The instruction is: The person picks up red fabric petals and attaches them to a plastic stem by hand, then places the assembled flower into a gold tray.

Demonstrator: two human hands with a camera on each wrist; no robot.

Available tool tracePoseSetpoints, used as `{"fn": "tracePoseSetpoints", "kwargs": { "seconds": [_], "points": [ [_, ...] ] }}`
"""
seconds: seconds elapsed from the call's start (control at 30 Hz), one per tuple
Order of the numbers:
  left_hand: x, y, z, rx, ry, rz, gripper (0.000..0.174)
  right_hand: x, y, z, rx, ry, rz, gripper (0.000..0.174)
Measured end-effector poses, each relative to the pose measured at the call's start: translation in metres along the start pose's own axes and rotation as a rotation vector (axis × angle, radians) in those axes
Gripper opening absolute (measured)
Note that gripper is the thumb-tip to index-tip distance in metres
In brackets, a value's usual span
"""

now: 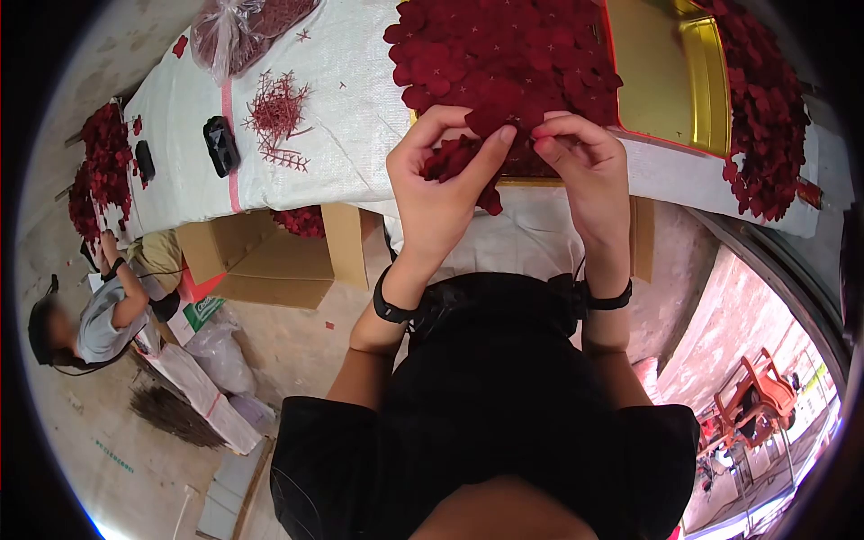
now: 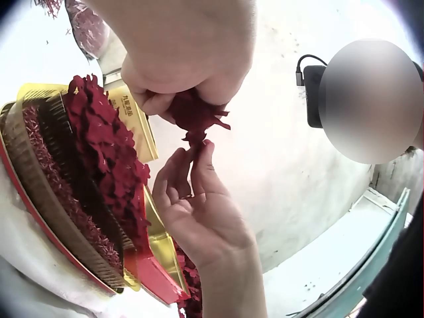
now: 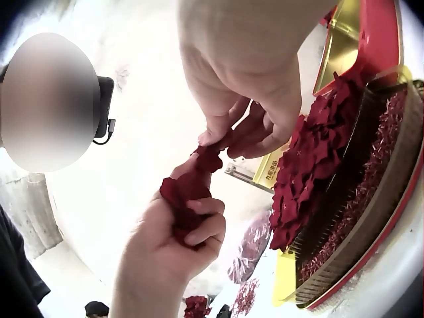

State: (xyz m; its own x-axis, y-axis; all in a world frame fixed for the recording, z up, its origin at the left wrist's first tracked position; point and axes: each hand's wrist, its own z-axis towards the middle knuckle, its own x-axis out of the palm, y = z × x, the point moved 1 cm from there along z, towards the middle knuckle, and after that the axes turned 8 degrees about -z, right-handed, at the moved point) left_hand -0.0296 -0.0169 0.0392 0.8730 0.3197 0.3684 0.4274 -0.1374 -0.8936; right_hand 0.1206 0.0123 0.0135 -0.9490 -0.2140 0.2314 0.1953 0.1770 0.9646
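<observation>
- Petals (image 1: 444, 160), dark red and bunched, are partly hidden by the left hand (image 1: 441, 193); how many lie inside its grasp is hard to make out.
- Whatever the right hand's (image 1: 594, 184) fingertips pinch is mostly covered; the left wrist view shows only a small red bit there, and its exact shape cannot be told.
- Left fingers curl round the bunch, with the thumb pressed near its upper edge; some petals poke out below the hand in the head view.
- Right thumb and forefinger pinch at the narrow end of the bunch, close to the left thumb; the other right fingers are bent.
- Both hands are raised at the near edge of the table (image 1: 351, 135), by a wide petal heap (image 1: 504, 54).
- Beside the heap sits a red box (image 1: 670, 76) with a gold inside, its far end cut off in the head view.
- A ribbed clear tray (image 2: 69, 199) holds thin red stem bits (image 2: 66, 179), next to the heap.
- A plastic bag (image 1: 247, 36), cut off at the top of the head view, contains more red bits; a loose stem pile (image 1: 277, 108) lies near it.
- Under the table, an open cardboard box (image 1: 279, 261) has its contents largely out of sight.
</observation>
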Motion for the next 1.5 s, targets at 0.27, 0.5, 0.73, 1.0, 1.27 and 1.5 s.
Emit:
{"fn": "tracePoseSetpoints", "kwargs": {
  "seconds": [0.27,0.5,0.73,1.0,1.27,1.5],
  "points": [
    [-0.004,0.011,0.0,0.173,0.021,0.21,0.017,0.009,0.004,-0.002,-0.096,-0.122,-0.094,0.025],
    [-0.002,0.003,-0.002,0.092,0.047,0.118,0.017,0.009,0.0,-0.001,-0.092,-0.133,-0.036,0.037],
    [-0.012,0.008,-0.003,0.116,0.1,0.046,0.014,0.015,-0.003,-0.003,-0.108,-0.083,-0.007,0.039],
    [-0.021,0.014,-0.001,0.068,0.101,0.006,0.014,0.02,-0.007,-0.004,-0.179,-0.122,-0.071,0.039],
    [-0.026,0.017,0.006,-0.088,0.067,-0.026,0.015,-0.003,0.001,0.012,0.056,0.17,0.014,0.064],
    [-0.025,0.019,0.009,-0.016,0.169,0.043,0.014,0.007,0.003,0.014,0.107,0.105,-0.073,0.06]
  ]
}}
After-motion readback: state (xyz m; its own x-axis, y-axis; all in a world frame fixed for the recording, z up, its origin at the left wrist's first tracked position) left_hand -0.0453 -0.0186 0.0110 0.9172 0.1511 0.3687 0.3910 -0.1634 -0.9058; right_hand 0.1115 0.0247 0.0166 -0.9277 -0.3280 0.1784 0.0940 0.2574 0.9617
